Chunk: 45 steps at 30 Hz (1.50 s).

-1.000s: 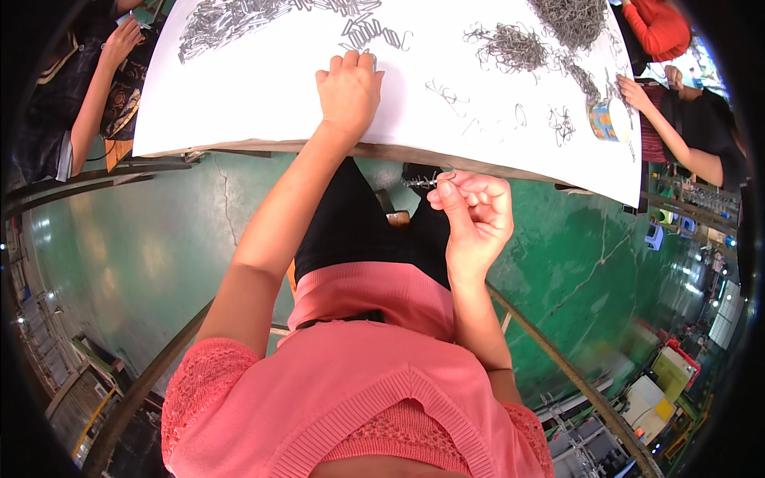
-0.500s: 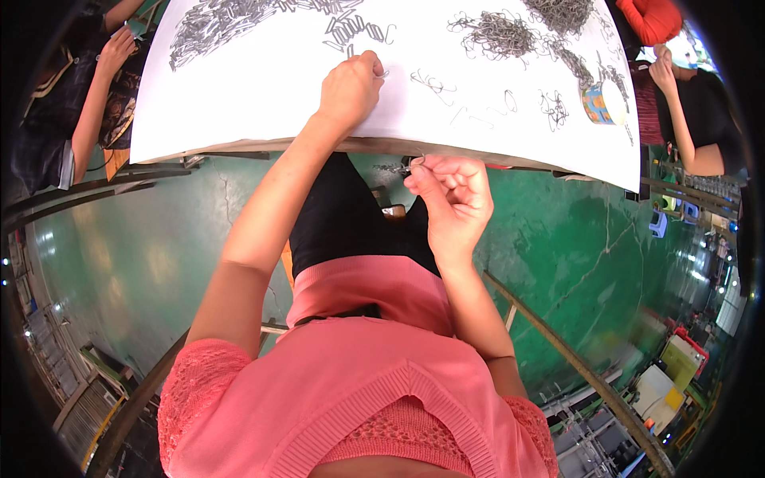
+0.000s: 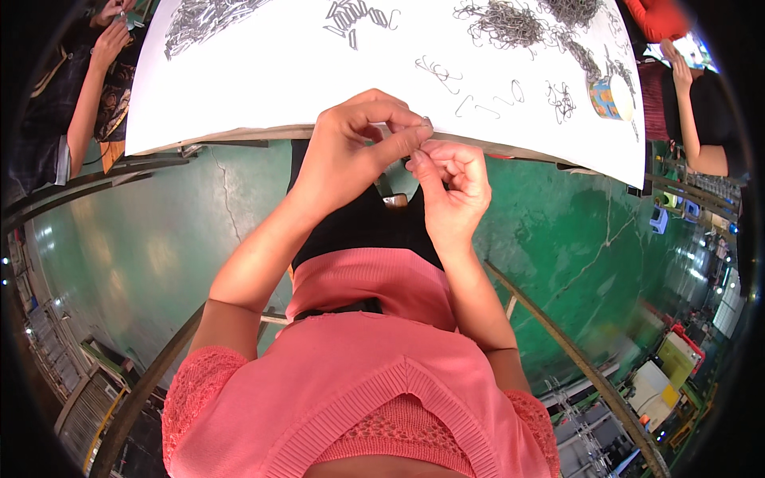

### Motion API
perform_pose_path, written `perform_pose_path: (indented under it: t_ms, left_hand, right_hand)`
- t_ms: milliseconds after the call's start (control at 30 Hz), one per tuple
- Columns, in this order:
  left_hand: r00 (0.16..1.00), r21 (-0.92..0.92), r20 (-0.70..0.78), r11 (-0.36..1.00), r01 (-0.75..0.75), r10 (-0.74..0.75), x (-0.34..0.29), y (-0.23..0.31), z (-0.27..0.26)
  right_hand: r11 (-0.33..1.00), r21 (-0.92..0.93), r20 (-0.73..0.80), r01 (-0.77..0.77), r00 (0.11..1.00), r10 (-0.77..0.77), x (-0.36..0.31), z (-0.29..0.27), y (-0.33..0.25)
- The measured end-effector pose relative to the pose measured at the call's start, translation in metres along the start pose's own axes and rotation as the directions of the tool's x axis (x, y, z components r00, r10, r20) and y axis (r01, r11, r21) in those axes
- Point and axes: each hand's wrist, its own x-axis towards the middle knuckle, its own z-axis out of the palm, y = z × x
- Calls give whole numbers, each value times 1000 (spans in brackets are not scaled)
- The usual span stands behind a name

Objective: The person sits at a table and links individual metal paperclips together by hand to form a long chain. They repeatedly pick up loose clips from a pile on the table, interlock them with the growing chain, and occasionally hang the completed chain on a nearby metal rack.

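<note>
Just over the near edge of the white-topped table (image 3: 279, 95), my two hands meet with fingertips close together. My left hand (image 3: 351, 147) is closed in a pinch, and a small grey metal wire piece (image 3: 428, 122) shows at its thumb and fingertip. Below and to the right, my right hand (image 3: 456, 187) also pinches, its other fingers curled; what it holds is too small to make out. Beyond the hands lie a small group of long grey wire links (image 3: 351, 16) and several loose wire hooks (image 3: 438, 69).
A big heap of wire links (image 3: 211, 20) covers the far left of the table. Tangled wire hooks (image 3: 506, 24) lie at the far right, near a patterned round tub (image 3: 612, 97). People sit at both sides; a hand (image 3: 111, 40) works at the left.
My left hand has come back from the group of links toward me and right, to my right hand. The right hand has stayed nearly in place.
</note>
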Motion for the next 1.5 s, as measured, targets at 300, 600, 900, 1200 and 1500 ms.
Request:
perform_pose_path:
  t_ms: [300, 600, 900, 1200, 1500]
  left_hand:
    - [979, 150, -80, 974, -172, 185, -11, -6, -1]
    - [983, 121, -83, 981, -152, 162, -22, -9, -1]
    - [992, 78, -54, 991, -106, 110, -29, -18, 4]
    - [995, 97, -48, 992, -87, 91, -30, -12, 15]
    - [998, 87, -44, 995, -44, 48, -26, -17, 23]
  right_hand:
    - [776, -563, 284, 286, 948, -143, 129, -7, 34]
    - [327, -803, 592, 499, 733, 335, 249, 16, 60]
    - [188, -781, 611, 595, 668, 426, 238, 6, 59]
    - [350, -784, 615, 513, 717, 326, 245, -21, 48]
    - [221, -899, 438, 378, 783, 442, 229, -4, 63]
